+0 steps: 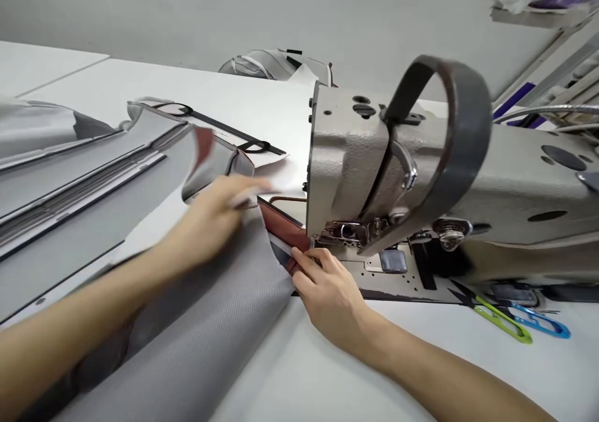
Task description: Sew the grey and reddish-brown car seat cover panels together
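Note:
A large grey fabric piece [210,322] with a dark red strip [283,222] along its edge lies over the white table, its edge reaching the needle area of a sewing machine [350,153]. My right hand [327,284] is closed on the red and grey edge just in front of the presser foot, fingertips pressed together on the fabric. Farther left, my left hand [218,219] is closed and blurred, with a light edge of material between its fingers; the exact part it grips is hard to make out.
Green thread snips [505,322] and blue thread snips [543,322] lie right of the machine bed. Black straps [224,127] extend behind the fabric. A grey bundle [266,64] sits at the table's back, and more grey fabric [42,125] lies at the left.

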`<state>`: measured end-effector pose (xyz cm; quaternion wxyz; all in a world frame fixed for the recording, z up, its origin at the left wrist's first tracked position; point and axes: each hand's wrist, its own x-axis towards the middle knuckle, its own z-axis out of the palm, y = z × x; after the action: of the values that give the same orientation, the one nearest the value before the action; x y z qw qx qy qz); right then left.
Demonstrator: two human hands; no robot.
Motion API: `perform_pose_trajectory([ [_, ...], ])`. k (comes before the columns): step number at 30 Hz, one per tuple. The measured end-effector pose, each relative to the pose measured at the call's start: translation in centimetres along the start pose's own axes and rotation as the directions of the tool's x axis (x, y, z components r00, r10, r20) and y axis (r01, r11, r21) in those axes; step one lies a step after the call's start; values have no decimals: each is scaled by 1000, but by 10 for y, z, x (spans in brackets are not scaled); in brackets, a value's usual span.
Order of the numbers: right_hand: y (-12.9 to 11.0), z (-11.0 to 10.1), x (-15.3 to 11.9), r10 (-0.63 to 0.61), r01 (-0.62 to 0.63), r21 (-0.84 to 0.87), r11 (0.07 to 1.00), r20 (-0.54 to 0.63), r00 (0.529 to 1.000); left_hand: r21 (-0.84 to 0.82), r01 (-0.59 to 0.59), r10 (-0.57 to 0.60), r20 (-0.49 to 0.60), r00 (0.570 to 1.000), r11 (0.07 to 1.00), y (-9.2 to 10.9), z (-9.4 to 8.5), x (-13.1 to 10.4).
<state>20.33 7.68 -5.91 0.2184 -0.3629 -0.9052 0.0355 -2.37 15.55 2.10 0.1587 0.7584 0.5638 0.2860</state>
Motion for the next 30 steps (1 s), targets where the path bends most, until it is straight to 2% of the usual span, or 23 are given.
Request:
perform_pose_trajectory([
  [1,0,-1,0,7,-6,7,1000,-7,1000,101,-140,130,97,987,985,5,7,-6],
  [3,-1,-4,-1,37,-37,-4,999,-28,999,234,-329,291,181,939,915,12,22,-17],
  [6,-4,-8,0,63,-65,-84,994,-23,998,418,-460,407,215,888,783,16,36,-28],
  [9,-6,-11,-1,69,-66,-147,987,17,997,508,-554,506,246,827,659,16,39,-30],
  [11,-7,-12,-2,94,-87,-156,984,41,995,527,-561,557,188,809,638,17,39,-29],
  [14,-7,-13,-3,106,-93,-164,982,73,992,495,-530,556,109,824,688,18,42,-28],
  [16,-6,-15,-3,106,-89,-171,981,94,990,405,-532,517,156,842,744,18,44,-27],
  [19,-5,-17,-2,105,-83,-170,982,124,987,272,-541,487,242,839,796,16,45,-27],
  [26,-3,-16,-2,99,-78,-165,983,123,987,337,-598,575,176,799,728,15,50,-34],
  [30,-3,-15,-2,108,-87,-148,985,141,984,314,-634,601,207,772,706,16,54,-34],
])
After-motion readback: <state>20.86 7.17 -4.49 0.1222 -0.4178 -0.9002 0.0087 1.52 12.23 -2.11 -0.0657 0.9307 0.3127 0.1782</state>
